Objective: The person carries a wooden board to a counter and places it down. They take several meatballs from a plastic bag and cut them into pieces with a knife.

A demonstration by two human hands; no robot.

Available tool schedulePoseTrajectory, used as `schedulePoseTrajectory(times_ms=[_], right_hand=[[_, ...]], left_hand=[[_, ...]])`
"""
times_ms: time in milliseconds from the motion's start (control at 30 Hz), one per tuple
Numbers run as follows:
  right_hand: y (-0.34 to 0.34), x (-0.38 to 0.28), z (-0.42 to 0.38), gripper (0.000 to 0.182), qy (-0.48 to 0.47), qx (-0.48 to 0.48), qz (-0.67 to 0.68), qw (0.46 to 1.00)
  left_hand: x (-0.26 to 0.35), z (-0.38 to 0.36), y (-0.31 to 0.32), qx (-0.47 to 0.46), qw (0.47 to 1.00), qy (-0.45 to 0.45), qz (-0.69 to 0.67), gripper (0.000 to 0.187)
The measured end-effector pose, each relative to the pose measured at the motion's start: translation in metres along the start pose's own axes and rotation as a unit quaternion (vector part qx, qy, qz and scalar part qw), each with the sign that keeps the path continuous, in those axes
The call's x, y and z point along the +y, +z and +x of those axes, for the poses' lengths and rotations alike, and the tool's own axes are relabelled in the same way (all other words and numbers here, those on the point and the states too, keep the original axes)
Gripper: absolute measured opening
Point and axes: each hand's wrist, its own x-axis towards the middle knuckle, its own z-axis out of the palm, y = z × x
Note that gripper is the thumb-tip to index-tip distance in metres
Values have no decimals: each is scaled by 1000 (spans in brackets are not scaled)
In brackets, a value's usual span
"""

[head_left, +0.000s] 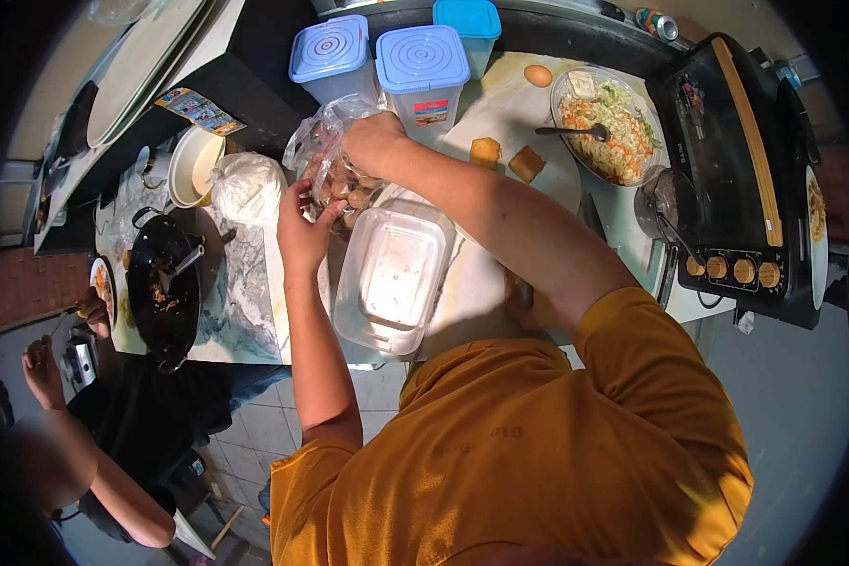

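While left hand [306, 224], part-open, cups clear bag [332, 175], right hand [373, 144] touches it, grip hidden.

unreadable red label [431, 112] on blue-lidded container [423, 83], illegible lettering [481, 441] on orange shirt [538, 481], colourful printed sheet [201, 110] too small to read
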Motion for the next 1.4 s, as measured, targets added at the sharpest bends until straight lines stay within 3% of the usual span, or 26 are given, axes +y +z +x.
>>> schedulePoseTrajectory(times_ms=[167,300,367,700,767,800,867,933,1000,1133,1400], right_hand=[[8,-3,10,24,9,-61,-14,998],[15,-5,13,24,20,-53,-4,998],[19,-2,12,23,-20,-11,-21,1000],[-3,1,-34,16,30,81,88,992],[-4,2,-54,17,78,207,117,968],[-7,4,-70,17,84,206,118,968],[-8,10,-116,20,91,321,197,922],[3,24,-172,22,128,367,255,885],[21,46,-231,24,188,335,303,872],[57,59,-329,26,314,176,284,889],[104,43,-386,42,385,181,236,874]], left_hand=[[-4,2,1,0,1000,10,15,62],[-3,2,-2,-14,1000,5,8,62],[0,2,-2,-20,1000,3,12,62],[0,5,-3,-19,1000,2,6,60],[2,5,-3,-29,1000,-9,9,60],[1,6,-2,-34,999,-7,9,60],[-6,6,-1,-15,1000,11,8,59],[-3,4,-3,-25,999,22,10,57],[0,2,-2,-28,999,16,-11,55],[-9,4,2,-19,999,13,-23,53],[-14,9,2,-25,999,8,-26,61]])
